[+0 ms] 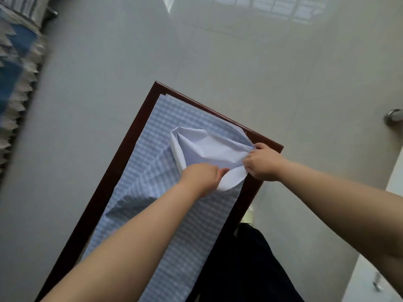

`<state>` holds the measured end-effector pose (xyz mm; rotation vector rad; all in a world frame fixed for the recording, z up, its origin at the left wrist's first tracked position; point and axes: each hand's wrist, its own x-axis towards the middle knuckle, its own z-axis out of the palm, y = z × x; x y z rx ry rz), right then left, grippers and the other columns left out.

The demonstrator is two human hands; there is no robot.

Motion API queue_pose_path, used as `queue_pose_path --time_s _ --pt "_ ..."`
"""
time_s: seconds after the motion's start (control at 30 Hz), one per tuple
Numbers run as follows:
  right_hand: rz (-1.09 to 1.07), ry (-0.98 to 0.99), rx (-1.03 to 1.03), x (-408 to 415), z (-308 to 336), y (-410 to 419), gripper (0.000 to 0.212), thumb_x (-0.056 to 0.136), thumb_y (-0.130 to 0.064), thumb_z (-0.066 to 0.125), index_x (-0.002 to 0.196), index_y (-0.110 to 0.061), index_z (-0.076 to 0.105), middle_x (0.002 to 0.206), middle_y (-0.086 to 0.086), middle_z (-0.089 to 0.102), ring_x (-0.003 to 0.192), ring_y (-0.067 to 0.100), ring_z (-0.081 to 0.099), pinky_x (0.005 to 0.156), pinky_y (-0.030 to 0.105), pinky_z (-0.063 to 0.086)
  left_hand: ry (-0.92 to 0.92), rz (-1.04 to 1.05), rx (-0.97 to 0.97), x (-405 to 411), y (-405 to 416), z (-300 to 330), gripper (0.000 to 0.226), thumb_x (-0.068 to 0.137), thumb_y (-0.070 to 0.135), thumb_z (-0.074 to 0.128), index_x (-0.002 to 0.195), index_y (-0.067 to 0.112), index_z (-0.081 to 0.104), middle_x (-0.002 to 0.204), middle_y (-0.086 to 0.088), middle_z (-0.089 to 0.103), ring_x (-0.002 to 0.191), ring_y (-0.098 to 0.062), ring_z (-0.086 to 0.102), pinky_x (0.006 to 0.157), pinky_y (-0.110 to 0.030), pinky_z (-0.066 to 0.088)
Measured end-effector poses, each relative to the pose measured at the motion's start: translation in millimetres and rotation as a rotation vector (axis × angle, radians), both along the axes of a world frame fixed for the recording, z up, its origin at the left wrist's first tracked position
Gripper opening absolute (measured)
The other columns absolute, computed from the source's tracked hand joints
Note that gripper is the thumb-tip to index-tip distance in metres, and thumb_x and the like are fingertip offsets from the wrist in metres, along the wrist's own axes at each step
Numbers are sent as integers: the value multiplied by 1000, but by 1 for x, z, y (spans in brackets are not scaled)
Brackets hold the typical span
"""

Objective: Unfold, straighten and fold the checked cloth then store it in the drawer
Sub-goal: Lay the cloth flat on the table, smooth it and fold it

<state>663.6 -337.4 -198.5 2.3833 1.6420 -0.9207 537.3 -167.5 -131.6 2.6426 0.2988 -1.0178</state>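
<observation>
- While the checked cloth (152, 149) lies spread along a narrow dark-wood table (122, 147), a person works at a turned-over flap of it, whose pale plain underside (209, 149) faces up between the two hands.
- Left hand (201, 178): fingers curled, pinching the near edge of the pale flap, with the cloth running back under the forearm toward the body.
- Right hand (260, 163): fingers bunched around the flap's edge just beside the table's right rim, gripping the fabric where it gathers into creases.
- Beyond both hands, the far end of the cloth lies flat and squared to the table's corner.
- Judged from this, the step in hand is the straightening or the first fold; which way the flap is travelling cannot be told.
- The next move calls for both hands to carry the flap together, keeping its edge taut and level so the puckers ahead of the knuckles smooth out.
- No drawer is in view; storing is not yet begun.
</observation>
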Motion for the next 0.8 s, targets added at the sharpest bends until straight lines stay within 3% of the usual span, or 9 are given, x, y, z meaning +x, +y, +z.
queue_pose_path --time_s 0.07,0.13,0.2,0.27,0.33,0.43,0.53,0.67,0.8 --pt "-188 82 -40 2 -8 -4 29 94 -27 33 97 -23 61 94 2 70 99 27 60 102 34 30 -77 235 -77 -1 -2 -6 36 100 40 30 96 17 57 107 -8 67 100 -33 60 71 -36 42" --pt "-413 119 -23 7 -19 0 28 94 -27 35 114 -22 54 102 8 67 97 33 58 84 31 41 -211 355 -2 -3 4 -15 25 97 31 43 109 18 60 117 -7 63 110 -32 55 87 -39 44" --pt "-505 99 -24 11 -28 11 32 95 -26 38 125 -21 47 118 10 58 91 36 60 72 33 43 -305 432 171 -5 14 -27 30 92 32 52 120 22 57 138 -5 48 129 -30 40 103 -42 33" --pt "-532 48 -33 13 -35 25 36 93 -32 46 127 -19 46 126 11 48 96 36 58 75 37 41 -305 720 225 -4 28 -34 50 89 38 58 134 23 45 151 -8 29 139 -32 26 109 -48 29" --pt "-560 -24 -104 16 -39 36 45 88 -39 55 125 -16 47 126 13 47 108 34 51 85 39 39 -191 1221 52 -2 44 -41 68 86 46 60 141 15 36 148 -13 33 133 -35 37 104 -45 39" --pt "-600 -102 -246 21 -41 42 38 86 -30 54 119 -11 49 122 13 55 112 32 51 86 38 37 102 1868 -438 -1 59 -43 59 84 60 56 122 16 55 111 -5 66 96 -25 65 82 -36 55" --pt "-635 -126 -222 23 -43 39 31 86 -10 46 116 -5 50 118 16 58 107 33 56 81 35 39 157 1922 -677 -11 65 -54 42 89 49 58 113 13 61 88 -2 67 79 -18 64 65 -33 52" --pt "-604 -146 -224 21 -38 36 30 86 -8 49 115 -3 53 115 16 59 105 34 59 78 34 40 18 1969 -909 -15 76 -56 27 93 31 58 108 8 63 93 -6 73 82 -21 70 69 -37 55" --pt "-337 -159 6 18 -27 36 13 89 -6 53 99 -3 60 101 17 64 93 32 61 73 32 35 -25 1886 -826 -20 76 -56 15 93 18 54 104 9 59 92 -6 68 80 -20 66 65 -34 54"
